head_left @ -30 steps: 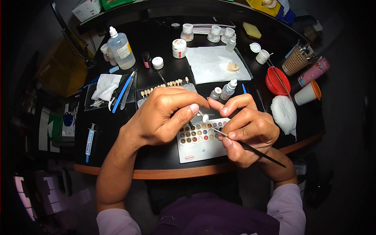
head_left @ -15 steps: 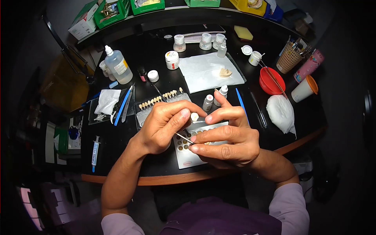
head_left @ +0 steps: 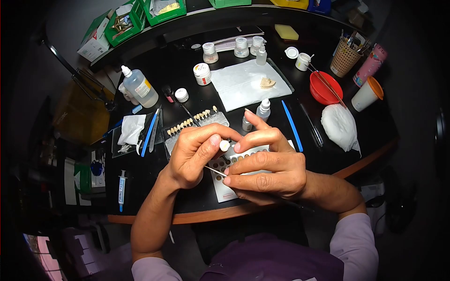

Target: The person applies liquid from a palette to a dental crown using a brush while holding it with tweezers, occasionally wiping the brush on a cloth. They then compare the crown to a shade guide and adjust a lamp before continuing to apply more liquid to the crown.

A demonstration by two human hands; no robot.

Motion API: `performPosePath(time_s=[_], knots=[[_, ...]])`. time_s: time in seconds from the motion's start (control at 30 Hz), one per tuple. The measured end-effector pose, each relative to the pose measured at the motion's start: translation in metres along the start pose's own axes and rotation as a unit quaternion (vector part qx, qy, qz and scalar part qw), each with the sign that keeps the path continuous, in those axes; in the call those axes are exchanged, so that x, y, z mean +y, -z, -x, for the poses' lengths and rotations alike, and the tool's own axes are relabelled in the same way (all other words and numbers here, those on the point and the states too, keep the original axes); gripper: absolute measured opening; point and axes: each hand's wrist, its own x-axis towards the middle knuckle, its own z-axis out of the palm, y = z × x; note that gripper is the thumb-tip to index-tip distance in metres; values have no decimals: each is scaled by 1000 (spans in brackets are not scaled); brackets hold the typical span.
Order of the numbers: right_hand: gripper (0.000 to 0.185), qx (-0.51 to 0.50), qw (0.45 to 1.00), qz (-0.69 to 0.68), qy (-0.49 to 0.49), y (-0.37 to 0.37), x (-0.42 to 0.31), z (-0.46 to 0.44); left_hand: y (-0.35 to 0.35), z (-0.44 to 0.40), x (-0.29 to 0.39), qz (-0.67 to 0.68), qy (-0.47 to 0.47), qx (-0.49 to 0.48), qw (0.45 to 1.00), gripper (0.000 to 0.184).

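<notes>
Above the desk, my left hand [head_left: 194, 152] is closed, with a small whitish tooth crown [head_left: 225, 145] at the tips of its thumb and index finger. My right hand [head_left: 274, 166] grips a slender metal-ended instrument [head_left: 215, 171] between its fingers; the working end points toward my left palm, and its kind is unclear. The right index fingertip is close beside the crown; whether they touch is hard to tell. Beneath both hands lies a pale palette [head_left: 225, 194] with round coloured wells, partly covered. A shade guide [head_left: 218, 121] with a row of tooth tabs sits just behind my left hand.
White paper [head_left: 234, 89] carries a beige tooth model [head_left: 267, 83]. Around it stand small jars [head_left: 202, 74], a red bowl [head_left: 323, 96], a wadded white cloth [head_left: 337, 127] and a cup [head_left: 366, 96]. Leftward are a large bottle [head_left: 142, 89], blue tweezers [head_left: 150, 133] and a paste syringe [head_left: 122, 189].
The camera view has shifted slightly. The crown has turned a little and sits closer to my left fingertips. Both hands keep their holds, and the instrument has moved slightly down and left.
</notes>
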Motion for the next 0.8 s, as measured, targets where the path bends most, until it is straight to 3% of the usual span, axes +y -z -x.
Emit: performPosePath(time_s=[0.1,0.13,0.23,0.57,0.67,0.8], knots=[[24,27,998,-57,-9,2,-2,0,0,-2,0,-13,-27,-1,1000,40],[16,56,995,-83,-14,2,-3,-1,1,-2,0,-21,-38,1,999,40],[19,119,968,-214,-57,4,0,0,5,-3,-3,-46,-69,-9,997,39],[20,145,962,-229,-42,0,9,0,-1,-6,1,-59,-84,-15,995,41],[19,144,963,-223,-48,1,10,2,6,-7,5,-133,-90,-52,986,36],[19,84,976,-192,-55,10,7,1,3,-7,4,-145,-112,-28,983,30]])
